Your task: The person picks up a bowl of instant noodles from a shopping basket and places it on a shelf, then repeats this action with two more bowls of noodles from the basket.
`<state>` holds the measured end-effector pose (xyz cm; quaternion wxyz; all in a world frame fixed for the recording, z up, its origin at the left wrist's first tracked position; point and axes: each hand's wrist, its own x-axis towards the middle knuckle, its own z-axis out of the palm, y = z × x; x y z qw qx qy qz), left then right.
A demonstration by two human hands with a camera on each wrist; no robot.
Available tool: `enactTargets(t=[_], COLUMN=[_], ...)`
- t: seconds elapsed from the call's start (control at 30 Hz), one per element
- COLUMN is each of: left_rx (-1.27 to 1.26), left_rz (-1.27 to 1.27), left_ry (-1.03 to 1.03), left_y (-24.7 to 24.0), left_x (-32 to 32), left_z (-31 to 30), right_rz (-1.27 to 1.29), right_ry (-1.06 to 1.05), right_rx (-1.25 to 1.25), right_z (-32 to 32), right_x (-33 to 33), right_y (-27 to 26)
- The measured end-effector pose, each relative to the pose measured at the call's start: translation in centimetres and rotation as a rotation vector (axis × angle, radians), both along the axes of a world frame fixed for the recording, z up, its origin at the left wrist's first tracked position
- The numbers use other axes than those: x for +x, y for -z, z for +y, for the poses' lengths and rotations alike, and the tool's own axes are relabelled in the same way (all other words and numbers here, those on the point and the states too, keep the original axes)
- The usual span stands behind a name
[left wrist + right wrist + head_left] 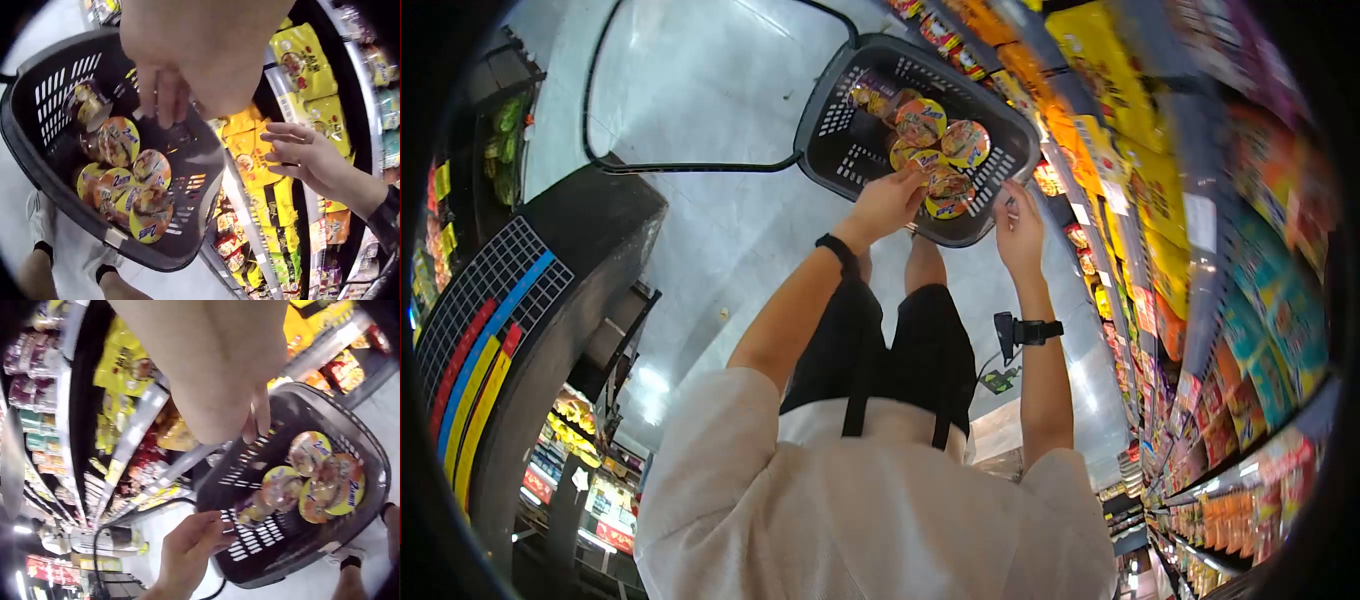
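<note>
A dark grey shopping basket [825,95] holds several instant noodle cups [965,145] with yellow and orange lids. A purple-wrapped cup [87,103] lies apart from the main cluster, by one end wall. My left hand [890,205] reaches over the basket's near side, fingers loosely bent and no object showing in them. Beside the basket's right end is my right hand [1018,225], its fingers relaxed and holding nothing. In the left wrist view that hand stands between the basket and the shelves. Black straps circle both wrists.
Shelves of packaged noodles [1160,190] run along the right side, close to the basket. The black basket handle [690,168] is folded out to the left over the pale floor [700,90]. A dark display counter with a wire grid [490,290] stands at the left.
</note>
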<state>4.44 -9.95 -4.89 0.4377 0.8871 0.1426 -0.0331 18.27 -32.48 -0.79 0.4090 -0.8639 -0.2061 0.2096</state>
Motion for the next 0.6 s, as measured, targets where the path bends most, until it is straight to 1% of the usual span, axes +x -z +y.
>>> enactTargets(t=[0.03,0.07,0.1,0.13,0.17,0.2,0.23,0.27,0.3,0.33,0.37,0.4,0.43,0.47,0.5,0.53,0.57,0.6], left_rx=[-0.038,-0.053,-0.085,-0.121,-0.138,-0.201,-0.264,-0.278,-0.301,-0.272,-0.236,-0.266,-0.272,-0.317,-0.36,-0.366,-0.407,-0.443], left_rz=[0.105,0.125,0.213,0.305,0.321,0.331,0.34,0.426,0.442,0.432,0.419,0.492,0.493,0.476,0.459,0.462,0.495,0.523], left_ry=[-0.014,-0.019,0.008,0.038,0.034,0.153,0.27,0.214,0.22,0.106,-0.014,-0.034,-0.037,-0.082,-0.125,-0.123,-0.186,-0.249], left_y=[3.1,5.9,8.9,11.2,13.4,15.5,17.1,16.8,17.7,18.5,19.2,19.5,20.0,20.3,20.5,20.2,20.0,19.7], left_x=[-1.0,-1.5,-1.6,-1.8,-2.1,-2.3,-2.4,-2.3,-2.8,-3.2,-3.3,-3.6,-3.6,-3.6,-3.6,-3.4,-3.1,-2.6], left_z=[-1.1,-2.0,-2.9,-3.9,-4.8,-5.9,-6.7,-7.4,-8.4,-9.4,-10.1,-10.6,-11.0,-11.3,-11.6,-11.6,-11.4,-10.9], right_rz=[0.12,0.235,0.247,0.182,0.117,0.284,0.301,0.26,0.218,0.281,0.289,0.314,0.338,0.366,0.367,0.338,0.306,0.338], right_ry=[0.024,0.05,0.049,0.02,-0.016,0.053,0.044,-0.001,-0.041,-0.019,-0.021,-0.016,-0.01,0.041,0.041,0.037,0.033,0.072], right_rx=[-0.073,-0.144,-0.159,-0.243,-0.323,-0.313,-0.329,-0.364,-0.4,-0.421,-0.437,-0.447,-0.455,-0.428,-0.433,-0.48,-0.524,-0.509], right_z=[-0.4,-0.8,-0.9,-0.7,-0.8,-1.1,-1.6,-2.1,-2.8,-3.3,-3.9,-4.1,-4.3,-4.4,-4.6,-4.3,-4.0,-3.6], right_x=[-1.2,-2.2,-2.9,-3.5,-4.1,-4.6,-5.1,-5.5,-6.0,-6.0,-6.3,-6.2,-6.3,-6.8,-6.9,-6.8,-6.4,-6.1], right_y=[2.4,5.2,8.5,11.1,13.5,15.6,17.9,20.2,22.1,23.6,24.7,25.8,26.7,27.3,27.8,27.5,26.9,26.1])
